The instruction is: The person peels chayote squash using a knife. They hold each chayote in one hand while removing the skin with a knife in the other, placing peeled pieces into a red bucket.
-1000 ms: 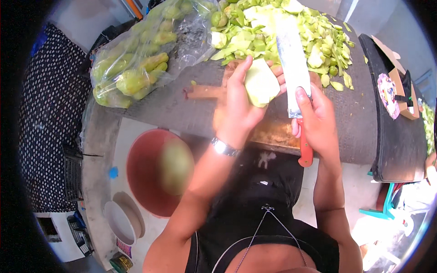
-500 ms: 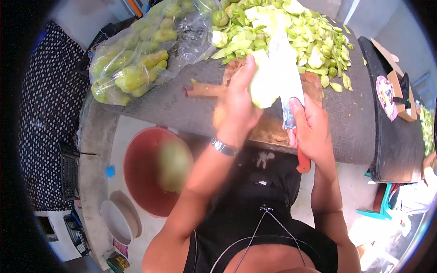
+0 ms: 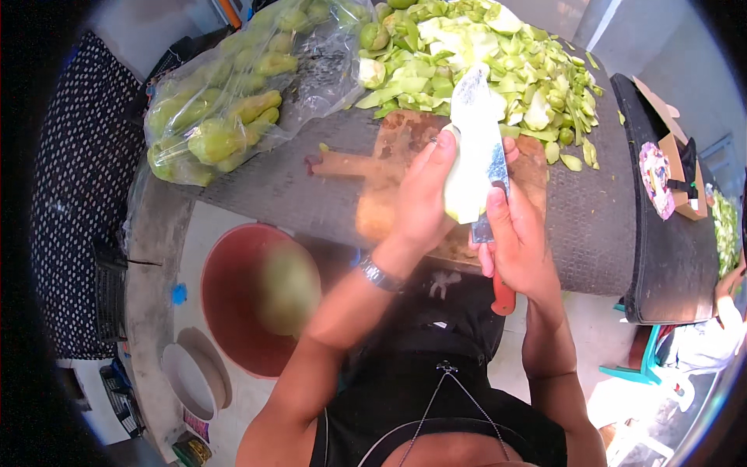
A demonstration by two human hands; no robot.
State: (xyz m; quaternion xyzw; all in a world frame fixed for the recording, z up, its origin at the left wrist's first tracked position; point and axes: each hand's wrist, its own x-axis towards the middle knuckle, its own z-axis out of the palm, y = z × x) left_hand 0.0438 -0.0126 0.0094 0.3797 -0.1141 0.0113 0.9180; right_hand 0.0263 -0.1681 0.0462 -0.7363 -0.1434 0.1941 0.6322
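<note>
My left hand (image 3: 424, 191) is closed round a peeled, pale green fruit (image 3: 464, 185), which bright light partly washes out. In my right hand (image 3: 520, 243) is a knife with a red handle (image 3: 504, 297); its wide blade (image 3: 498, 165) points away from me and lies along the fruit's right side. Both hands are above a worn wooden cutting board (image 3: 406, 134) with a handle stretching left. Just beyond the blade, a large heap of green peelings (image 3: 537, 82) spreads over the dark table.
A clear plastic bag (image 3: 226, 117) of green fruits lies at far left on the table. Below stands a reddish tub (image 3: 222, 303) with blurred pale contents, beside a whitish basin (image 3: 191, 381). At right are a second dark table (image 3: 677, 268), an open cardboard box (image 3: 685, 175) and another person's arm (image 3: 727, 300).
The fruit and the knife have come nearer to me, and the blade and fruit are now closer together. My right hand has shifted slightly left and down.
</note>
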